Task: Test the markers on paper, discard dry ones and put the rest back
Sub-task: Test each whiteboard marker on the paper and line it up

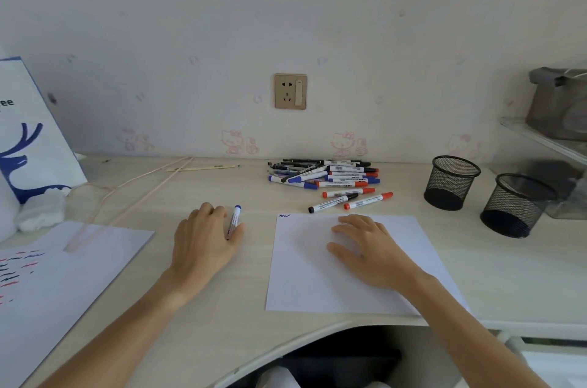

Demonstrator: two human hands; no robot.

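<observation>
Head view looks down on my two hands, set well apart on the desk (222, 308). My left hand (203, 241) lies palm down with a blue-capped marker (234, 221) held between its fingers, cap pointing away from me. My right hand (365, 248) rests flat, fingers straight, on the fresh sheet of paper (305, 286) and holds it steady.

I judge the task barely begun on this sheet: only one small dark scribble (284, 215) sits at its far left corner, between my two hands. The marker in my left hand is capped, so it seems tested and ready to be sorted. Beyond my right hand lies the pile of markers (324, 176), red, blue and black caps mixed, with a few strays just nearer my fingers. Most of these look still to be tried. Far out to the right of my right hand stand two black mesh cups (452, 184), both seemingly without markers, so nothing is put back yet. To the left of my left hand lies another sheet (63, 286) covered in red, blue and black strokes.

The markers are slim white barrels with printed labels and coloured caps.
</observation>
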